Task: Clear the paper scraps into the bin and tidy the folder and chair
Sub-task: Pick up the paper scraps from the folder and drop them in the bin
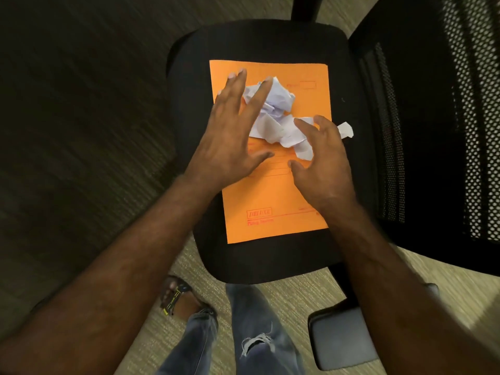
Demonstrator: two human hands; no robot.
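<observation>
An orange folder (273, 196) lies flat on the black seat of an office chair (349, 85). White paper scraps (281, 104), crumpled and torn, are piled on its upper half; one torn piece (345, 130) hangs past the folder's right edge onto the seat. My left hand (232, 133) is spread flat on the left of the pile, fingers apart and reaching over the scraps. To the right of the pile my right hand (322, 158) is curled with its fingers apart, fingertips touching the lower scraps. Neither hand holds anything. No bin is in view.
The chair's black mesh backrest (446, 125) rises at the right. A grey armrest pad (343, 336) sits low at the right. My legs in jeans (259, 336) and a sandalled foot (176, 296) stand on carpet (81, 117) before the seat.
</observation>
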